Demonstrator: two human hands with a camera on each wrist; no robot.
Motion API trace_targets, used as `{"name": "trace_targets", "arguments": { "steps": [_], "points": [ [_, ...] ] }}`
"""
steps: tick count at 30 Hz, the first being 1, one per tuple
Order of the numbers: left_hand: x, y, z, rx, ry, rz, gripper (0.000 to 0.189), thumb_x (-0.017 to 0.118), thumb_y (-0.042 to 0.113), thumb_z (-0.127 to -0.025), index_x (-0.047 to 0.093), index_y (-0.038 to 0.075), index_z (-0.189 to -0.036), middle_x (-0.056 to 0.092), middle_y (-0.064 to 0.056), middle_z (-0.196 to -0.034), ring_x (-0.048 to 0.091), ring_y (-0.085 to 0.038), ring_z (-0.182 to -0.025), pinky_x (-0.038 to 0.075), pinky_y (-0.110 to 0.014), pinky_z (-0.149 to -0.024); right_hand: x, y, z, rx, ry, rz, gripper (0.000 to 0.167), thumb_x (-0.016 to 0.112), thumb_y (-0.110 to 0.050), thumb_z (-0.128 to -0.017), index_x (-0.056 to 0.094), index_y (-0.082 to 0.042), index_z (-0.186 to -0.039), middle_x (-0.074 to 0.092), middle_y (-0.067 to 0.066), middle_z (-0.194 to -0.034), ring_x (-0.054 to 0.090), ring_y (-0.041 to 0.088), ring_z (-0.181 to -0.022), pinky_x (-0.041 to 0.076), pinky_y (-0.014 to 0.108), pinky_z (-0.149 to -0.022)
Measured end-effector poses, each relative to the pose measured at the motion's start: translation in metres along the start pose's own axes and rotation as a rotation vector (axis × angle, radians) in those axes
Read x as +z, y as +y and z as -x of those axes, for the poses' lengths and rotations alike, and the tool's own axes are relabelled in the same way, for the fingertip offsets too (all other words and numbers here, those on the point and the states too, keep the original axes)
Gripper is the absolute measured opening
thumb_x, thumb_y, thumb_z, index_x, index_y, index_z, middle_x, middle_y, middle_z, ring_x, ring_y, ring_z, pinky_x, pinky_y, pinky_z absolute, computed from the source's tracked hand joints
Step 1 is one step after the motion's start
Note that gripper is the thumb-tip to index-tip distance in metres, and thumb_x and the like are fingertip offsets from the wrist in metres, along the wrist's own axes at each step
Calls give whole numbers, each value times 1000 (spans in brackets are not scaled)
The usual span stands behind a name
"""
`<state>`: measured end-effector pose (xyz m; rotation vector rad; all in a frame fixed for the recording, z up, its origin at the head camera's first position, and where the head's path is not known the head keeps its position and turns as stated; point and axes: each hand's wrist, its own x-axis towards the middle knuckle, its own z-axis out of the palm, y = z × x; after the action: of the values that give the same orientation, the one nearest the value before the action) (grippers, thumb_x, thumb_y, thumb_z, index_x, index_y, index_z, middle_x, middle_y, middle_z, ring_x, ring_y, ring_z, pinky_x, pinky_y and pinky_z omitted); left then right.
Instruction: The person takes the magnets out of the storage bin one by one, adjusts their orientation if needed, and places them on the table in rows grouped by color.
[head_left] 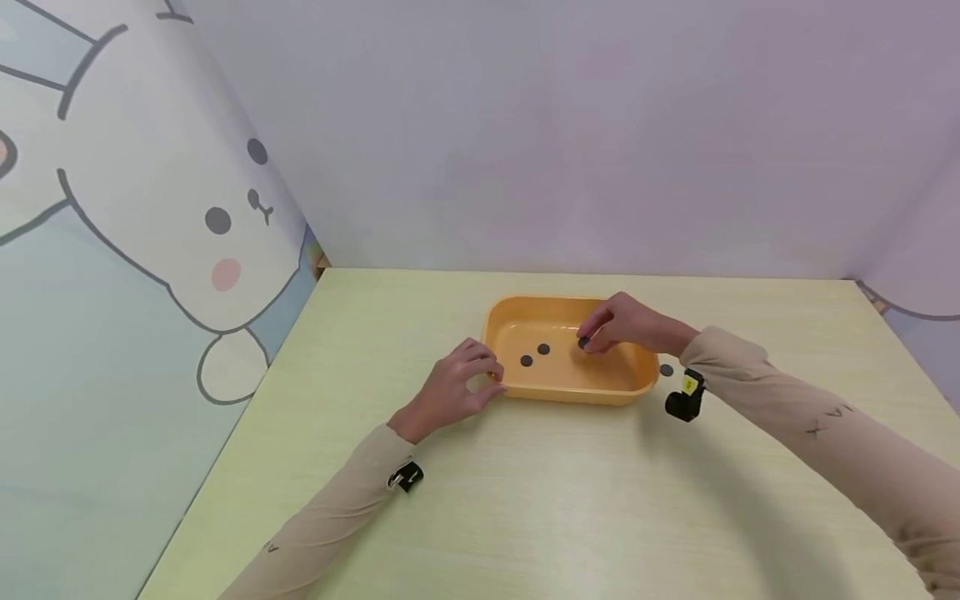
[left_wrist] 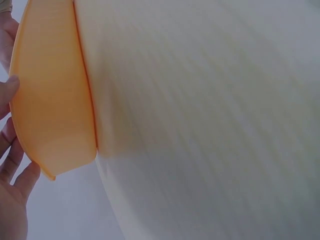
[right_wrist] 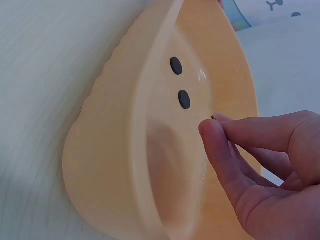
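An orange rectangular tray [head_left: 570, 394] stands on the table with two small dark discs, the left disc [head_left: 527, 361] and the right disc [head_left: 543, 349], lying flat on its floor. My right hand [head_left: 628, 325] is over the tray's right half and pinches another dark disc [head_left: 583, 342] between thumb and fingertips; in the right wrist view only a sliver of it shows. At the tray's left end, my left hand [head_left: 457, 385] grips the rim, its fingers and thumb [left_wrist: 9, 89] curled at the edge in the left wrist view.
One more dark disc [head_left: 666, 370] lies on the pale wooden table [head_left: 525, 500], just right of the tray. A plain light wall [head_left: 570, 150] rises behind the table, and a cartoon-printed panel [head_left: 135, 333] stands along the left side.
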<state>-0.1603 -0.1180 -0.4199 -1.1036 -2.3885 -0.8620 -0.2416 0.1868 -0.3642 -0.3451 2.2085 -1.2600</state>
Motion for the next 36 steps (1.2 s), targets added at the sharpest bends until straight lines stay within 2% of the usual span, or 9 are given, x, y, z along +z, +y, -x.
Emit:
{"name": "trace_targets", "arguments": {
  "steps": [10, 14, 20, 26, 36],
  "points": [
    [0, 2, 0, 1, 6, -6, 14, 78, 20, -79, 65, 14, -81, 61, 1, -91, 52, -13, -92, 48, -28, -76, -7, 0, 19, -33, -33, -104, 29, 66, 3, -84, 61, 13, -110, 67, 20, -101, 63, 39, -95, 50, 47, -85],
    [-1, 3, -1, 1, 11, 1, 15, 78, 19, -78, 65, 13, -81, 61, 1, -92, 53, -14, -91, 49, -29, -75, -11, 3, 26, -37, -33, -126, 33, 67, 0, -84, 59, 13, -113, 66, 18, -103, 61, 42, -98, 48, 47, -87],
    [0, 4, 0, -5, 3, 9, 14, 77, 21, -79, 65, 13, -81, 60, 1, -92, 52, -14, -92, 48, -28, -75, -18, 9, 37, -52, -31, -124, 40, 72, -9, -83, 59, 11, -115, 65, 16, -106, 59, 43, -100, 51, 40, -85],
    [0, 4, 1, -19, 3, 12, 14, 77, 21, -79, 65, 13, -81, 60, 1, -92, 52, -14, -92, 48, -28, -76, -22, 13, 45, -34, -15, -122, 39, 71, -11, -84, 60, 8, -116, 66, 14, -105, 58, 43, -102, 51, 37, -84],
    [2, 3, 2, -13, 11, 15, 14, 77, 21, -80, 65, 14, -81, 60, 1, -93, 52, -14, -93, 48, -28, -78, -32, 22, 61, -37, -2, -130, 41, 70, -12, -85, 58, 9, -118, 65, 20, -109, 63, 30, -96, 51, 37, -83]
  ]
}}
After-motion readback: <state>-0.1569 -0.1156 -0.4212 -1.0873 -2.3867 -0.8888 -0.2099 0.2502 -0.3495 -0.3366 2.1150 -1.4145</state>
